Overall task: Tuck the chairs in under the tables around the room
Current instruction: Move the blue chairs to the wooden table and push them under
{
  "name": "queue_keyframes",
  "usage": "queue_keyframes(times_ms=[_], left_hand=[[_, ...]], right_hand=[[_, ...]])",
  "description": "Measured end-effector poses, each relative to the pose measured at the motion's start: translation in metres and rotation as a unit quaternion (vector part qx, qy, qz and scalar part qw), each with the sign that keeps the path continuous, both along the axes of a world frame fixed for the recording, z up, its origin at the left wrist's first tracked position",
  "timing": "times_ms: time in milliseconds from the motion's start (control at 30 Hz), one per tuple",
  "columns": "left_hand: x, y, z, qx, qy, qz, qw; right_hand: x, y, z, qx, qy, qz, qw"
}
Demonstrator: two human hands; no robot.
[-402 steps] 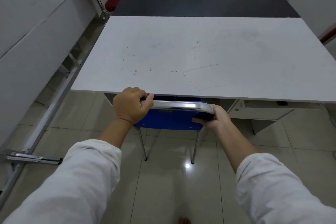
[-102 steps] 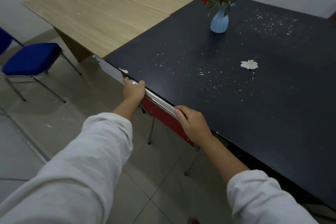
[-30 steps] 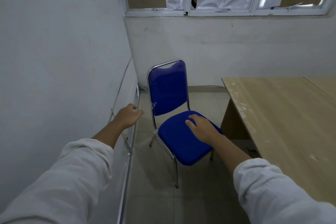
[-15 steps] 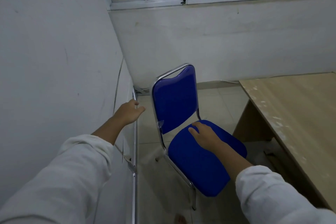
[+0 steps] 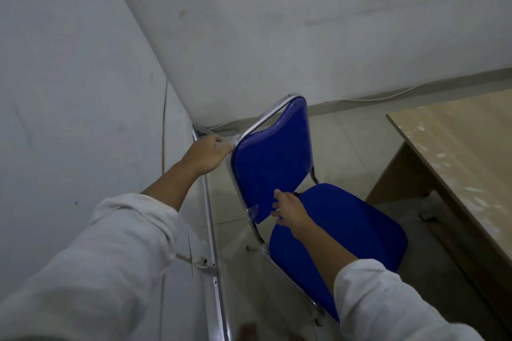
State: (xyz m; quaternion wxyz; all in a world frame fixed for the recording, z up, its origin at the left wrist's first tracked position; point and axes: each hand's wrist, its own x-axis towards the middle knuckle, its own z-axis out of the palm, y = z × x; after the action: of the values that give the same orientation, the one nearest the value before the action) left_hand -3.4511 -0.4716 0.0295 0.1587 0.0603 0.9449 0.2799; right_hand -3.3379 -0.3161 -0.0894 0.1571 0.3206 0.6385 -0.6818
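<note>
Wall corner point(image 5: 155, 44), hands point(image 5: 207, 155) point(image 5: 289, 213) on blue chair point(image 5: 273, 163)

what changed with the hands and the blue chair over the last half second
The left hand reached right to the blue chair's backrest frame; the right hand moved up from the seat to the backrest's lower edge. The chair remains untucked beside the wooden table.

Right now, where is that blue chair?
In the head view, the blue chair sits mid-frame, between the white wall on the left and the wooden table on the right, not yet under it.
</note>
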Motion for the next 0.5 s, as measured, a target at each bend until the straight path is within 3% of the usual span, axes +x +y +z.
queue_keyframes(times_ms=[200,367,500], left_hand=[[-0.042,0.044,-0.017,0.017,0.017,-0.099,0.995],[-0.065,0.055,-0.028,0.050,0.002,-0.166,0.985],[-0.088,0.048,-0.041,0.047,-0.018,-0.230,0.972]], right_hand=[[-0.041,-0.038,-0.012,-0.169,-0.056,-0.134,0.975],[-0.072,-0.071,-0.019,-0.364,-0.084,-0.263,0.890],[-0.096,-0.083,-0.021,-0.431,-0.071,-0.328,0.838]])
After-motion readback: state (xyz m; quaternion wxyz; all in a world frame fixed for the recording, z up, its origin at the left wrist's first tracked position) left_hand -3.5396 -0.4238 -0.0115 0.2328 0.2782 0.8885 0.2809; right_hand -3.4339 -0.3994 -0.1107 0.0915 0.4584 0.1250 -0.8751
